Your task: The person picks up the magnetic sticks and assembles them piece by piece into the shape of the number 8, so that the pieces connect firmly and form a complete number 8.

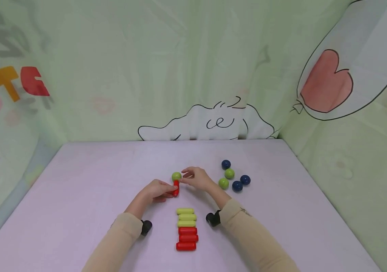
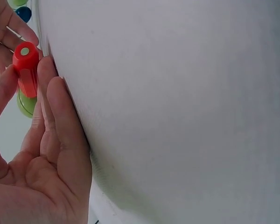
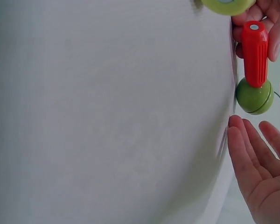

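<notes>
My left hand (image 1: 157, 189) pinches a red magnetic rod (image 3: 255, 56) between thumb and fingers, low over the table. The rod has a pale metal disc in its near end. Its far end meets a green ball (image 3: 254, 96), which has a groove around it. To the right of the ball is my right hand (image 1: 197, 178), its fingers loosely bent and holding nothing. In the right wrist view those fingertips (image 3: 235, 122) are close beside the ball, with a small gap. Part of the rod is covered by left fingers in the head view.
In front of the hands lie three yellow rods (image 1: 187, 217) and three red rods (image 1: 188, 238) in a column. Right of the right hand sit two green balls (image 1: 223, 183) and three dark blue balls (image 1: 237, 186). Printed fabric (image 1: 166, 75) hangs behind the pale table (image 1: 88, 181).
</notes>
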{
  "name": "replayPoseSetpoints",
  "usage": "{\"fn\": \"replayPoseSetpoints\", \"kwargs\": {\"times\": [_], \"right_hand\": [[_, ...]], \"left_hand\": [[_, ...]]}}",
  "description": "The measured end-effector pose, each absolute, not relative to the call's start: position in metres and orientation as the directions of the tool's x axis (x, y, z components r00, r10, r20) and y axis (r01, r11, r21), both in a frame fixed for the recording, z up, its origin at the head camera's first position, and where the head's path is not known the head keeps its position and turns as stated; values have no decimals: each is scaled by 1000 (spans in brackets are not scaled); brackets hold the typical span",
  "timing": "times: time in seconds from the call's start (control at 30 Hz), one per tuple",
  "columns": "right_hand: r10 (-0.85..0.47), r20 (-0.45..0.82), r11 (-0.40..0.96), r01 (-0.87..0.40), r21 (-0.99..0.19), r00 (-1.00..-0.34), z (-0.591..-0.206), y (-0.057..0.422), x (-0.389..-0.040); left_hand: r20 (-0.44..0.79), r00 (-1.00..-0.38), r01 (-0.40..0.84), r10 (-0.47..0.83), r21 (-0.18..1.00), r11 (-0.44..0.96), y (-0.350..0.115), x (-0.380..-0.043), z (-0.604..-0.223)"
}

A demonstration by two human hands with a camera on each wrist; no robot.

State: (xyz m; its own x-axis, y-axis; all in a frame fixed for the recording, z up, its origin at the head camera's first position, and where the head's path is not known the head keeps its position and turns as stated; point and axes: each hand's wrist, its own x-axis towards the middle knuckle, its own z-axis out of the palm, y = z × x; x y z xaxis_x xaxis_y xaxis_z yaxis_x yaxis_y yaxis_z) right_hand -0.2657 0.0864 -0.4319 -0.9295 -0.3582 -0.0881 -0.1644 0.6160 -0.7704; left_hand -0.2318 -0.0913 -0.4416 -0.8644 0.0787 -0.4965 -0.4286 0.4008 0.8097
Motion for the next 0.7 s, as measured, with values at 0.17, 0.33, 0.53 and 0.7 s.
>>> {"fn": "replayPoseSetpoints", "kwargs": {"times": [0.17, 0.33, 0.53, 0.7], "right_hand": [[-381, -102, 631, -178, -755, -919, -429, 92, -258], [-401, -130, 641, -177, -747, -907, -427, 98, -250], [-422, -169, 652, -169, -739, -891, -426, 104, -241], [-458, -174, 630, -180, -756, -872, -424, 109, -233]], "left_hand": [[-499, -863, -431, 79, 808, 401, -91, -230, -438], [-501, -862, -432, 74, 804, 409, -91, -230, -437], [-491, -868, -419, 78, 808, 415, -91, -230, -439], [-496, -864, -426, 84, 810, 402, -91, -231, -439]]}}
